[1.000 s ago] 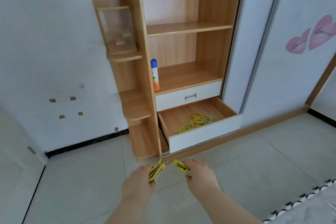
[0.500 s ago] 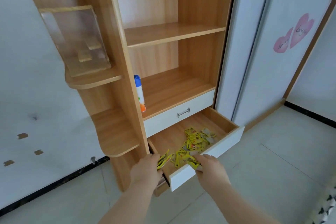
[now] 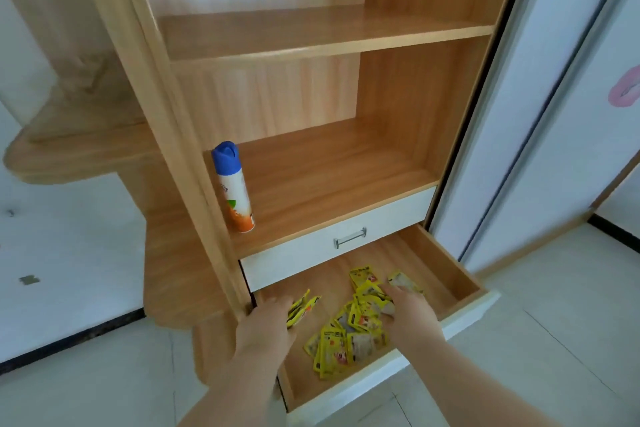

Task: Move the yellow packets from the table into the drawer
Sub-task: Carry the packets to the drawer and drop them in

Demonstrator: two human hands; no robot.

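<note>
Left hand (image 3: pixel 266 322): pinches yellow packets (image 3: pixel 302 308) above the open drawer (image 3: pixel 450 262), left end.
Right hand (image 3: pixel 410 317): on the packet pile (image 3: pixel 346 340); grip unclear.
Release path: straight down for both hands.

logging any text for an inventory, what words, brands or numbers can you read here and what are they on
Nothing here can be read.
Spray can: small dark print on its white label, too blurred to read.
Yellow packets in the drawer: dark print, too small to read.
Pink sticker on the door: dark script, blurred and cut off by the picture's edge.
</note>
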